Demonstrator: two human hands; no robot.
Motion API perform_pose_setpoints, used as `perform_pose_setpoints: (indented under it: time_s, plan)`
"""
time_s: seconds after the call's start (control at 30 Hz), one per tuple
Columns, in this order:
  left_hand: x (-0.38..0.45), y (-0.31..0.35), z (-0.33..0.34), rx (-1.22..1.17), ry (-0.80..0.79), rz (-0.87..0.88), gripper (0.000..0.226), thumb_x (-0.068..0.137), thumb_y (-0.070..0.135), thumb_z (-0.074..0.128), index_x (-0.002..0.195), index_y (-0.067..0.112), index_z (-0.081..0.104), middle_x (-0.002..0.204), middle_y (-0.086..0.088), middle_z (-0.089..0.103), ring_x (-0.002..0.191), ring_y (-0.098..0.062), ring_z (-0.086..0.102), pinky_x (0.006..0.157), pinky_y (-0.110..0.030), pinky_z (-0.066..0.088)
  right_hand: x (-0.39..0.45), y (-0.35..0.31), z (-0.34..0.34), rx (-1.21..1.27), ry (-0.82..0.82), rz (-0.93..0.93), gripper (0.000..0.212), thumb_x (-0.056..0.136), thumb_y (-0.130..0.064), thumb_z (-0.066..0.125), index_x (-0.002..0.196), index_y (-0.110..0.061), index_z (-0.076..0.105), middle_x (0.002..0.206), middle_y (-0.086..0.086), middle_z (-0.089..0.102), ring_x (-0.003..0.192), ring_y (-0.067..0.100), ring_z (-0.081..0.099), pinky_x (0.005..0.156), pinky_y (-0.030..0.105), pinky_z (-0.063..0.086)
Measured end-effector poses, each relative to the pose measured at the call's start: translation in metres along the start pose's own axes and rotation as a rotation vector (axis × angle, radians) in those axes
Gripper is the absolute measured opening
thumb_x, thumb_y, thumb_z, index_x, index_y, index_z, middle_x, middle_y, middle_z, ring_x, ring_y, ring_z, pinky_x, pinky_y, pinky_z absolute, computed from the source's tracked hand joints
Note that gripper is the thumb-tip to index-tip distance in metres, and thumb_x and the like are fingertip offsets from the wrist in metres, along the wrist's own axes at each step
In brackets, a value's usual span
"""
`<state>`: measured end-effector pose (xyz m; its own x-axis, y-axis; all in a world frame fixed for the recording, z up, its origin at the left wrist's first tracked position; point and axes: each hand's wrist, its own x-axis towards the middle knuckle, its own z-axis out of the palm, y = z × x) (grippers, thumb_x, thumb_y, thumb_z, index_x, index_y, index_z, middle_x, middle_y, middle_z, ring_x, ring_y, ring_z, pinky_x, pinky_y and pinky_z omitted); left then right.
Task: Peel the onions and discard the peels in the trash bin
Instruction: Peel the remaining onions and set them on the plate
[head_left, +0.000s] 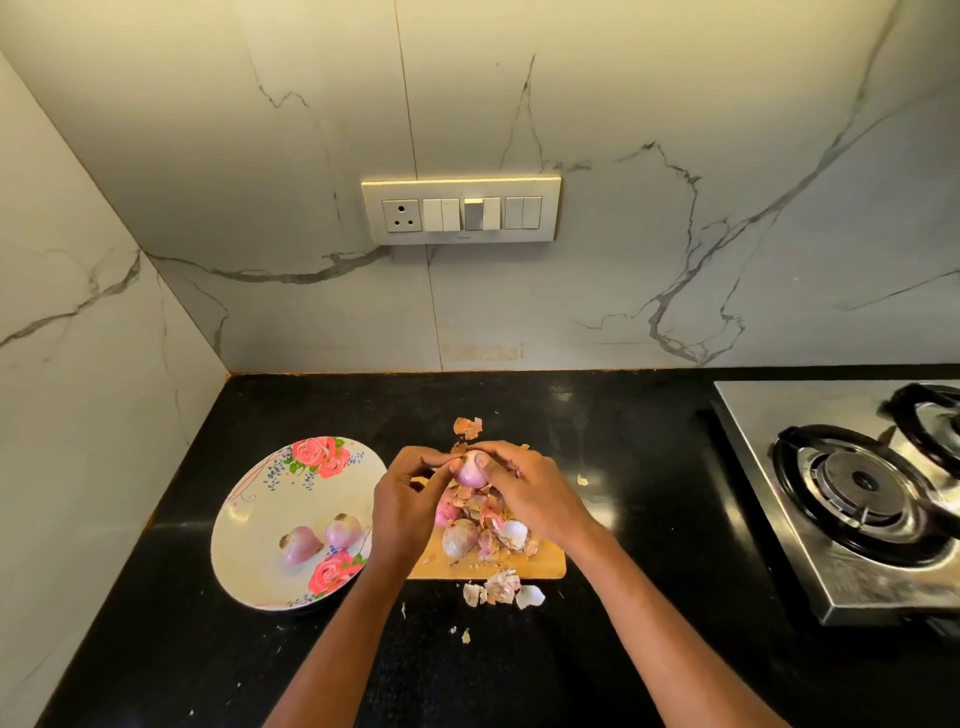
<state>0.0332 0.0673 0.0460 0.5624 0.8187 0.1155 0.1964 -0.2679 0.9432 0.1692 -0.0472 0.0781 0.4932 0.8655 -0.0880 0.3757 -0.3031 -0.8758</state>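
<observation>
Where hands (410, 499) meet, onion (470, 470) half-hidden.

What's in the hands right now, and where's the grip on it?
A small onion, held above the cutting board. The left hand pinches its left side and the right hand its right and top.

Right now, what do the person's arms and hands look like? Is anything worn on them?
Both forearms are bare up to the frame's bottom edge: no sleeves show. The left hand and the right hand wear no gloves; no rings, watch or bracelets are visible. The fingernails look short.
</observation>
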Motion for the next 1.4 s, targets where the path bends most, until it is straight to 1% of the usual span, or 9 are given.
perform_pose_setpoints:
  time_s: [0.17,0.33,0.5,0.67,0.8,0.87,1.0,1.17,1.4]
  plan:
    - [-0.002,0.009,0.009,0.209,0.083,0.114,0.016,0.095,0.011,0.068,0.094,0.026,0.064,0.092,0.017,0.059,0.088,-0.003,0.059,0.069,-0.016,0.044,0.005,0.003,0.002,-0.006,0.004,0.023,0.035,0.106,-0.041,0.047,0.133,-0.026,0.064,0.126,-0.006,0.069,0.112,0.007,0.062,0.089,0.016,0.05]
    - [-0.003,0.012,0.01,0.253,0.108,0.079,0.015,0.098,0.011,0.064,0.095,0.025,0.061,0.092,0.018,0.057,0.09,0.003,0.056,0.069,-0.01,0.04,0.005,0.002,0.009,0.045,0.01,0.036,0.035,0.106,-0.042,0.047,0.133,-0.026,0.063,0.124,-0.003,0.069,0.111,0.016,0.065,0.091,0.04,0.058]
    - [0.003,0.016,0.01,0.139,0.163,-0.106,0.005,0.102,0.019,0.059,0.101,0.021,0.063,0.091,0.014,0.063,0.089,-0.004,0.061,0.07,-0.012,0.04,0.004,-0.003,0.012,0.043,-0.015,0.011,0.034,0.107,-0.04,0.045,0.134,-0.029,0.06,0.128,-0.003,0.066,0.116,0.016,0.062,0.092,0.035,0.058]
    - [0.005,0.003,0.001,0.007,0.163,-0.207,0.026,0.107,0.037,0.045,0.099,0.018,0.062,0.096,0.005,0.067,0.094,-0.015,0.064,0.082,-0.035,0.053,0.004,-0.004,0.006,0.126,0.039,0.055,0.031,0.107,-0.039,0.044,0.129,-0.029,0.063,0.117,-0.005,0.069,0.107,0.011,0.066,0.092,0.039,0.059]
    - [0.007,0.004,0.0,0.064,-0.091,-0.056,0.033,0.097,0.046,0.053,0.125,0.032,0.062,0.117,0.02,0.06,0.108,0.001,0.059,0.086,-0.02,0.048,0.006,0.0,0.003,0.104,0.021,0.081,0.031,0.107,-0.041,0.045,0.125,-0.026,0.065,0.113,-0.007,0.07,0.105,0.01,0.066,0.093,0.04,0.057]
    - [0.008,0.004,0.001,0.098,-0.153,-0.031,0.036,0.093,0.05,0.055,0.123,0.035,0.067,0.117,0.02,0.063,0.107,0.003,0.059,0.084,-0.017,0.047,0.005,0.0,0.005,0.11,0.007,0.081,0.031,0.106,-0.042,0.046,0.124,-0.025,0.065,0.112,-0.006,0.07,0.104,0.011,0.066,0.09,0.041,0.058]
    - [0.013,0.002,-0.001,-0.035,-0.128,-0.161,0.014,0.095,0.033,0.067,0.104,0.027,0.076,0.103,0.009,0.074,0.1,-0.011,0.069,0.087,-0.028,0.055,0.002,0.0,0.006,0.076,-0.007,0.053,0.027,0.106,-0.038,0.048,0.123,-0.026,0.064,0.114,-0.006,0.07,0.105,0.009,0.065,0.091,0.037,0.057]
    - [0.01,0.003,0.002,0.026,-0.056,-0.146,0.007,0.096,0.024,0.068,0.096,0.025,0.075,0.099,0.006,0.072,0.094,-0.012,0.067,0.08,-0.025,0.054,0.0,0.003,0.008,0.069,-0.013,0.055,0.029,0.106,-0.038,0.047,0.126,-0.024,0.065,0.119,-0.003,0.07,0.108,0.01,0.065,0.092,0.033,0.056]
    - [0.004,0.017,0.004,0.011,0.111,-0.219,0.033,0.098,0.046,0.053,0.092,0.016,0.067,0.088,0.001,0.069,0.085,-0.016,0.065,0.071,-0.025,0.049,0.0,0.003,0.009,0.181,0.033,0.08,0.029,0.107,-0.039,0.046,0.124,-0.025,0.065,0.112,-0.006,0.07,0.102,0.01,0.067,0.084,0.031,0.059]
